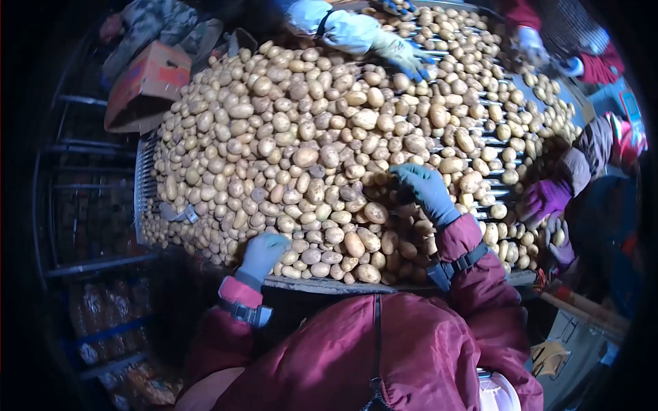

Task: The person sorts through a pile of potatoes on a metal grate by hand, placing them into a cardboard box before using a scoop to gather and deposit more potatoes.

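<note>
A thick heap of yellowish potatoes [301,157] covers a slatted metal sorting table [497,175]. My left hand [264,255], in a grey-blue glove, is at the near edge of the heap, beside small potatoes. Its fingers look bent inward, and its palm side is hidden. My right hand [426,192], in a blue-green glove, reaches over the heap right of the middle. Those fingers are stretched out and somewhat apart above a shaded hollow between potatoes. Nothing held shows in it, though the underside is dark.
Across the table, a co-worker's gloved hand [404,56] reaches into the potatoes. At right are another person's purple glove [545,200] and, farther back, a pale glove [531,46]. A cardboard box [147,85] stands at the far left corner. Metal racks [96,185] flank the left side.
</note>
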Action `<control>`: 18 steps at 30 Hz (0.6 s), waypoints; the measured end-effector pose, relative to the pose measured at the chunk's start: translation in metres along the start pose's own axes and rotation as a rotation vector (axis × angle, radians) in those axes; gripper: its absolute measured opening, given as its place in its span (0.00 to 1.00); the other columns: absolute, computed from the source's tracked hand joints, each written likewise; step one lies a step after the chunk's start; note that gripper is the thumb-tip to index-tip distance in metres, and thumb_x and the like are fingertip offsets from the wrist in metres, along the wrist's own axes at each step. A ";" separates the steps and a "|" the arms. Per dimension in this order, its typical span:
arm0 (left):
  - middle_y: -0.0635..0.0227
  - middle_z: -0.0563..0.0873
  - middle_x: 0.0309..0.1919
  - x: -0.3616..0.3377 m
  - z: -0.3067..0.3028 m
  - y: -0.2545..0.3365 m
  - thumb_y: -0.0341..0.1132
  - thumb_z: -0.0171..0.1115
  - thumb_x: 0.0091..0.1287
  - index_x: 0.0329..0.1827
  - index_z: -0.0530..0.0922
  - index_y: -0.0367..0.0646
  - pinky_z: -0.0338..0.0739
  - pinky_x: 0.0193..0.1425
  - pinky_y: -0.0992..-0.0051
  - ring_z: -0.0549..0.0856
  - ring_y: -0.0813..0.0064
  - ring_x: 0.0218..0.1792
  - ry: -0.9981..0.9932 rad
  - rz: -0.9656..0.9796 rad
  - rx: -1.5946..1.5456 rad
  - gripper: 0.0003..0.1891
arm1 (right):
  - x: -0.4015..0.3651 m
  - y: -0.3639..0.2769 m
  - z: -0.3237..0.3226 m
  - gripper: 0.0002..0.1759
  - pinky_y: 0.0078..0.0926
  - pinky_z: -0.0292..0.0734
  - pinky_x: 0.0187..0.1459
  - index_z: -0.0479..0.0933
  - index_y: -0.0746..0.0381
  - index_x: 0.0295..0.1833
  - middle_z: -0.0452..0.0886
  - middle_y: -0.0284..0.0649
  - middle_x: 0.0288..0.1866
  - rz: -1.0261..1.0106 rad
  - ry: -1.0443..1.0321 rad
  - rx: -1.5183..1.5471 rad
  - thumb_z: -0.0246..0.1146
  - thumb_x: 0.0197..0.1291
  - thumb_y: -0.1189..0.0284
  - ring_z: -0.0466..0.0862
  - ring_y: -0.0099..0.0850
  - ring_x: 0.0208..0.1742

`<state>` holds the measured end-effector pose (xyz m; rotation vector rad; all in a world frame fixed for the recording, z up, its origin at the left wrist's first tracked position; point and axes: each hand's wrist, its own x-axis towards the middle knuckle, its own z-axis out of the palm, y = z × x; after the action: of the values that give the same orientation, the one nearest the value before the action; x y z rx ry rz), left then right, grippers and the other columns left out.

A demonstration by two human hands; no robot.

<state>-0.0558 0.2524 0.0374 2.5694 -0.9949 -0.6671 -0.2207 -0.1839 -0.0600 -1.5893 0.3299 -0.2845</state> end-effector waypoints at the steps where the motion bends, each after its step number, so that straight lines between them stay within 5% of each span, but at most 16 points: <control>1: 0.59 0.90 0.39 -0.026 -0.001 -0.022 0.30 0.64 0.66 0.44 0.90 0.41 0.83 0.49 0.69 0.89 0.67 0.39 0.007 -0.052 0.006 0.09 | 0.015 -0.018 0.004 0.17 0.16 0.78 0.42 0.86 0.62 0.58 0.88 0.30 0.44 0.073 0.024 0.087 0.66 0.73 0.63 0.82 0.16 0.42; 3: 0.61 0.91 0.38 -0.056 -0.008 -0.025 0.29 0.64 0.67 0.45 0.90 0.39 0.83 0.48 0.70 0.88 0.69 0.38 0.018 -0.122 0.016 0.09 | 0.042 -0.075 0.010 0.16 0.17 0.77 0.42 0.86 0.62 0.58 0.87 0.28 0.44 0.325 0.026 0.213 0.67 0.72 0.63 0.81 0.16 0.41; 5: 0.65 0.91 0.38 -0.083 -0.026 0.007 0.27 0.65 0.68 0.48 0.89 0.35 0.83 0.45 0.74 0.87 0.76 0.37 0.194 -0.453 -0.675 0.10 | 0.065 -0.073 0.023 0.18 0.22 0.79 0.43 0.87 0.63 0.54 0.88 0.31 0.43 0.252 -0.030 0.173 0.65 0.71 0.61 0.83 0.21 0.42; 7: 0.67 0.90 0.39 -0.085 -0.025 0.015 0.27 0.66 0.69 0.50 0.88 0.34 0.82 0.44 0.76 0.86 0.78 0.38 0.254 -0.515 -0.794 0.10 | 0.072 -0.081 0.055 0.17 0.28 0.79 0.46 0.88 0.63 0.50 0.89 0.35 0.41 0.223 -0.072 0.269 0.65 0.69 0.61 0.83 0.25 0.43; 8: 0.68 0.90 0.40 -0.082 -0.024 0.016 0.27 0.66 0.70 0.52 0.88 0.33 0.82 0.44 0.77 0.85 0.80 0.39 0.299 -0.545 -0.912 0.10 | 0.077 -0.050 0.073 0.17 0.21 0.83 0.39 0.84 0.63 0.60 0.90 0.33 0.48 0.144 -0.190 0.185 0.66 0.73 0.64 0.87 0.21 0.41; 10: 0.67 0.90 0.42 -0.072 -0.010 0.018 0.27 0.65 0.73 0.54 0.87 0.34 0.82 0.44 0.79 0.85 0.81 0.37 0.310 -0.371 -0.720 0.11 | 0.056 -0.067 0.107 0.18 0.22 0.84 0.39 0.83 0.64 0.61 0.90 0.34 0.47 -0.358 -0.404 -0.034 0.66 0.73 0.65 0.87 0.22 0.38; 12: 0.67 0.90 0.43 -0.057 -0.004 0.036 0.27 0.66 0.73 0.55 0.86 0.33 0.82 0.46 0.79 0.86 0.80 0.38 0.327 -0.234 -0.745 0.12 | 0.034 -0.036 0.149 0.18 0.22 0.85 0.40 0.83 0.64 0.62 0.90 0.37 0.49 0.103 -0.576 0.214 0.66 0.73 0.66 0.88 0.23 0.40; 14: 0.66 0.90 0.45 -0.052 -0.011 0.061 0.28 0.66 0.73 0.56 0.85 0.33 0.83 0.47 0.79 0.87 0.79 0.40 0.290 -0.273 -0.813 0.12 | 0.020 -0.022 0.168 0.18 0.21 0.84 0.37 0.82 0.65 0.63 0.89 0.41 0.52 0.150 -0.642 0.299 0.66 0.73 0.67 0.87 0.24 0.39; 16: 0.65 0.90 0.46 -0.046 -0.010 0.067 0.28 0.66 0.73 0.57 0.85 0.33 0.84 0.49 0.78 0.88 0.78 0.42 0.237 -0.309 -0.873 0.13 | 0.022 -0.056 0.159 0.18 0.20 0.83 0.36 0.82 0.65 0.63 0.89 0.40 0.53 0.532 -0.595 0.372 0.65 0.74 0.66 0.86 0.23 0.38; 17: 0.64 0.90 0.48 -0.042 -0.007 0.065 0.29 0.65 0.74 0.57 0.85 0.33 0.84 0.50 0.77 0.88 0.77 0.44 0.228 -0.326 -0.910 0.13 | 0.026 -0.061 0.154 0.19 0.21 0.83 0.36 0.82 0.65 0.63 0.89 0.38 0.51 0.336 -0.664 0.332 0.65 0.74 0.65 0.85 0.23 0.36; 18: 0.64 0.90 0.49 -0.039 -0.002 0.063 0.29 0.64 0.74 0.58 0.84 0.33 0.84 0.52 0.77 0.88 0.76 0.47 0.219 -0.344 -0.947 0.13 | 0.022 -0.068 0.148 0.22 0.22 0.84 0.41 0.79 0.65 0.66 0.88 0.38 0.52 0.519 -0.632 0.656 0.65 0.74 0.64 0.86 0.24 0.38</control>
<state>-0.1149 0.2348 0.0789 1.8848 -0.0789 -0.6914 -0.1417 -0.0528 0.0007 -0.8359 0.1203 0.4704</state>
